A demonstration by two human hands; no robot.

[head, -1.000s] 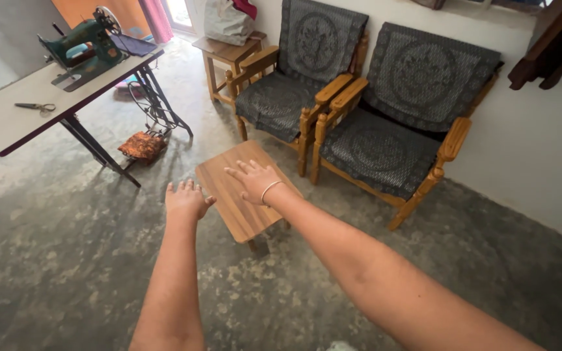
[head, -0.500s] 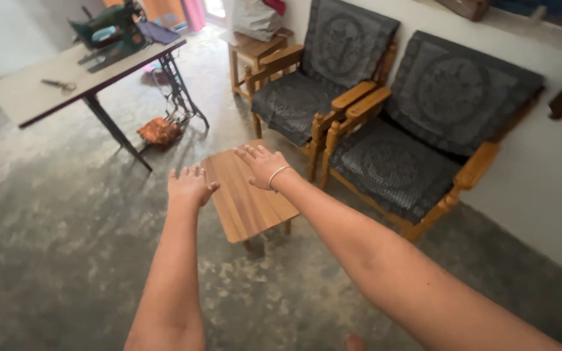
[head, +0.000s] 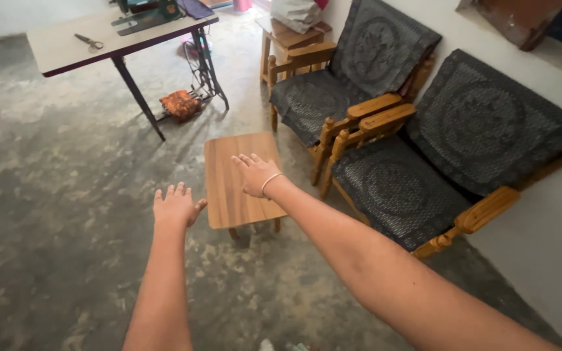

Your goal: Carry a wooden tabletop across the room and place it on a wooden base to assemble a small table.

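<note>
Your left hand (head: 175, 205) and right hand (head: 255, 174), both spread and holding nothing, have closed on the small wooden desk (head: 232, 177), right now above its top.

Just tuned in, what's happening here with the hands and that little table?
A person reaches both arms out toward a small wooden table on the concrete floor. The right hand is spread open over the tabletop; the left hand is open beside its left edge, over the floor. Neither holds anything. Two cushioned armchairs stand to the right, and a sewing table with scissors is at the back.
</note>
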